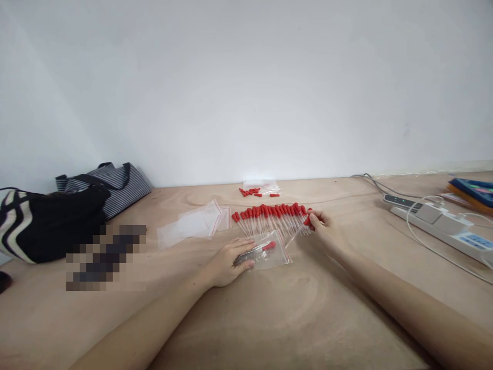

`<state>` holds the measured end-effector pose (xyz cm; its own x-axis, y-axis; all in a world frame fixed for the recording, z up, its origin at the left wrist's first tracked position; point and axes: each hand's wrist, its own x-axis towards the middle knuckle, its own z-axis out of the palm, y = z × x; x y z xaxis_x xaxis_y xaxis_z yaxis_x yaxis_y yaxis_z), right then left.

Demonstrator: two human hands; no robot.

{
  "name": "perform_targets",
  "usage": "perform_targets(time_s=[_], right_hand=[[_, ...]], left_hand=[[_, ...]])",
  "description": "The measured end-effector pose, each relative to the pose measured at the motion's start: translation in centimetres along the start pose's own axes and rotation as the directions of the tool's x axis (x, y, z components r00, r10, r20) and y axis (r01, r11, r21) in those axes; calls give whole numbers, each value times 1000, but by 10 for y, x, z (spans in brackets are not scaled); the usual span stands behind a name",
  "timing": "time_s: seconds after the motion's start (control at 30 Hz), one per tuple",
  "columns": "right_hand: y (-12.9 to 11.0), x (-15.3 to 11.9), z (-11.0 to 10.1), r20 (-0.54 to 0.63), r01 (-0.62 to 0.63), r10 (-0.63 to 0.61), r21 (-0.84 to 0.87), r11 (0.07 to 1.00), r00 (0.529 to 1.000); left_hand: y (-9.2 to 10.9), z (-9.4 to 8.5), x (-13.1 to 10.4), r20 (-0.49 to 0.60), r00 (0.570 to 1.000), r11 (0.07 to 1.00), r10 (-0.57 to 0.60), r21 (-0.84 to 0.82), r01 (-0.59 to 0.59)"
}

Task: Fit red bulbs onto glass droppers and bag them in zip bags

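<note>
The table (285,321) bears handbags (65,221) and chargers (449,223) (right grip (322,226) pinches a dropper (306,221), left grip (227,262) clasps a pouch (274,258)).

The head camera faces forward, seemingly downward, over the table (292,318).

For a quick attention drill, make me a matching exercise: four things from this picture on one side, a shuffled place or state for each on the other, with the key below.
Things:
1. Left hand
2. Right hand
3. Striped bag
4. Power strip

Places or states:
A. Next to the black bag, partly hidden by it
B. On the right of the picture, with white adapters plugged in
C. Touching the left end of a clear zip bag
D. Pinching a red-bulbed dropper

Right pairs: 1-C, 2-D, 3-A, 4-B
</note>
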<state>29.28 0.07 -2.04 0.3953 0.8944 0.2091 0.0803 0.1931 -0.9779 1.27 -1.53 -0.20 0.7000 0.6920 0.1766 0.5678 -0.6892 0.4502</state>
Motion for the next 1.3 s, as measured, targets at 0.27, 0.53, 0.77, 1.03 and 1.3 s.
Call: perform_targets(time_s=[0.27,0.53,0.77,1.03,1.3], right_hand=[[-2,-6,-5,-108,-62,80,162,985,991],[3,-21,8,-15,-119,124,195,973,992],[-3,-44,17,295,-111,94,42,993,951],[-7,-47,20,583,102,-16,-116,988,813],[3,-42,35,544,180,-72,-149,972,836]], left_hand=[[0,-3,1,4,1000,1000,-9,-1,9],[3,-3,0,-14,1000,1000,-28,-9,28],[2,-2,0,-26,999,1000,-19,-13,18],[2,-1,-1,-25,1000,1000,-11,-22,10],[0,-1,0,-33,999,1000,-4,-10,4]])
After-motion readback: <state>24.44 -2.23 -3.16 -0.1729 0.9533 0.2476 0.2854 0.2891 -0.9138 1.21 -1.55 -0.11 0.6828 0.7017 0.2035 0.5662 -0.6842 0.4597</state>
